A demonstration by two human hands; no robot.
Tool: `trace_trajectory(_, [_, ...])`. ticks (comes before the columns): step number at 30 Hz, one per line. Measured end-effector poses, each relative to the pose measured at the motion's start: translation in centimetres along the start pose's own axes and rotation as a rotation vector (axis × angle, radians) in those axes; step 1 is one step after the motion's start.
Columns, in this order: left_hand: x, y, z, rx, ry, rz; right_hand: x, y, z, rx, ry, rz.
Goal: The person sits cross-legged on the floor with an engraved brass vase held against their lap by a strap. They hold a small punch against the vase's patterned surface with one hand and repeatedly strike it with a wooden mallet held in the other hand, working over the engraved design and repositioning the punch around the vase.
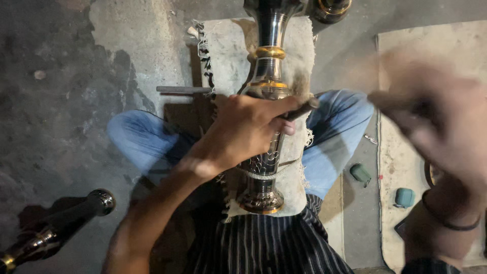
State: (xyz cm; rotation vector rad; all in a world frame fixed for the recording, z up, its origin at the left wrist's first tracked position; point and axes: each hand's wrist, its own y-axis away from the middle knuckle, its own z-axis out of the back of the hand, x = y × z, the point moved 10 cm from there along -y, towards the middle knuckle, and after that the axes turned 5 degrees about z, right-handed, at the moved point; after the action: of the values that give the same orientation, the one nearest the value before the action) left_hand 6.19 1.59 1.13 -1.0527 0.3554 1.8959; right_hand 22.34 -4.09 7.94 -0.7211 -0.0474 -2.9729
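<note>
Down in the person's lap, on a frayed cloth (297,167), lies an engraved metal vase (267,76), and the left hand (248,129) has its fingers (281,108) closed around it, also pinching a dark rod (303,109). The right hand (441,127) (badly blurred) is raised beside it; whether its fingers are closed I cannot tell.

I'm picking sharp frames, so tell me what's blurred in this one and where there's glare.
Head view: the right hand is smeared by motion blur; the left hand and the metal vase it grips are sharp; bright glare runs along the vase's neck; the floor at left lies in dim shadow.
</note>
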Motion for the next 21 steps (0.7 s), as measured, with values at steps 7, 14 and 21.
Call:
trace_trajectory(7, [-0.3,-2.0,-1.6,0.148,0.057,-0.129,-1.3,3.5,-2.6,-0.15,0.027,0.11])
trace_trajectory(14, [-1.0,-2.8,-3.3,0.381,-0.028,-0.135,-3.6,7.0,-4.4,-0.464,-0.403,-0.182])
trace_trajectory(21, [-0.9,-3.2,-5.3,0.711,-0.018,-0.051,-6.1,11.7,-9.4,-0.72,-0.496,-0.329])
